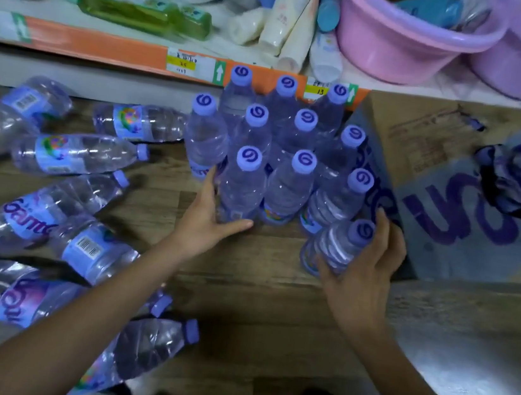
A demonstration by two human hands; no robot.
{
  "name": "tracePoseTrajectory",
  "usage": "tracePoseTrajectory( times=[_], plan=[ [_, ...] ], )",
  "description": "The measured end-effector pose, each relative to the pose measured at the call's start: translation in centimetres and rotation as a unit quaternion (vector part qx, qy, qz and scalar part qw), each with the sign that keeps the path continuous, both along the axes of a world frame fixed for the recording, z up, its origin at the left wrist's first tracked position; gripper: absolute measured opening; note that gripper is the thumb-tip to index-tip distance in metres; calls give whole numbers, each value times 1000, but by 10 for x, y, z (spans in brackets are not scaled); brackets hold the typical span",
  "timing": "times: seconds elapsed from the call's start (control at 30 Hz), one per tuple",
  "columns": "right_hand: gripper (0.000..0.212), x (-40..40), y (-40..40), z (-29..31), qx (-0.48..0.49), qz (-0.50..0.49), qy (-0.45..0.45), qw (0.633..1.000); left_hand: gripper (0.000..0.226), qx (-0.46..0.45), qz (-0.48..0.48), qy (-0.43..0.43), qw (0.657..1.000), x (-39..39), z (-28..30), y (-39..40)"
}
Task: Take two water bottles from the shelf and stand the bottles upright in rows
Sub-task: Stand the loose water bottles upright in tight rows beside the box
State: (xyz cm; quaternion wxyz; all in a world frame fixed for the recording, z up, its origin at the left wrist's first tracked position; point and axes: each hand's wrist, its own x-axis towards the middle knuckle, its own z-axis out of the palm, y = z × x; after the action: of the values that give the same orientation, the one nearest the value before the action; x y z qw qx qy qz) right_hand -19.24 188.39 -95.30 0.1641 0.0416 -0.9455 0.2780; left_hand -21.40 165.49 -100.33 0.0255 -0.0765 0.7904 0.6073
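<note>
Seen from the head camera, a person crouched over a wood-patterned floor (pixel 256 296) in front of a shop shelf (pixel 107 44) edged with an orange price strip. The right hand (pixel 366 264) was wrapped around a water bottle (pixel 336 243) with a purple cap, fingers closed on its body, holding it nearly upright at the front right corner of a block of standing bottles (pixel 278 153). That held bottle sat just beside the nearest standing one and close against a cardboard box (pixel 454 176) printed with purple lettering. Whether its base touched the floor could not be told.

The left hand (pixel 214 211) lay open at the front left of the block, its fingers and thumb bracketing the base of the nearest upright bottle (pixel 242 185) and touching it without closing around it. The upright bottles stood in rows running back toward the shelf.

To the left, more bottles lay on their sides (pixel 69 152), scattered across the floor. On the shelf above sat pink and lilac plastic basins (pixel 404 47) and assorted toiletry tubes (pixel 291 25).
</note>
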Motion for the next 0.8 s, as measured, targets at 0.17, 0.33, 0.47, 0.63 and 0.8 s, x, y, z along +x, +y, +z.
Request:
tracePoseTrajectory(
  times=[0.17, 0.33, 0.47, 0.63, 0.8],
  plan=[
    [83, 5, 1, 6, 38, 55, 113, 991, 75, -161, 10, 3, 987, 57, 10, -37],
    [44, 71, -39, -2, 2, 304, -137, 943, 43, -204, 47, -20, 978, 126, 27, -66],
    [85, 148, -57, -43, 174, 478, -433, 744, 52, -476, -97, -75, 871, 178, 4, -42],
    [93, 175, -64, -54, 150, 428, -535, 713, 72, -582, -127, -119, 795, 194, -12, -25],
    [66, 137, -40, -25, 24, 317, -520, 793, 89, -460, -82, -152, 871, 177, 10, -32]
  ],
)
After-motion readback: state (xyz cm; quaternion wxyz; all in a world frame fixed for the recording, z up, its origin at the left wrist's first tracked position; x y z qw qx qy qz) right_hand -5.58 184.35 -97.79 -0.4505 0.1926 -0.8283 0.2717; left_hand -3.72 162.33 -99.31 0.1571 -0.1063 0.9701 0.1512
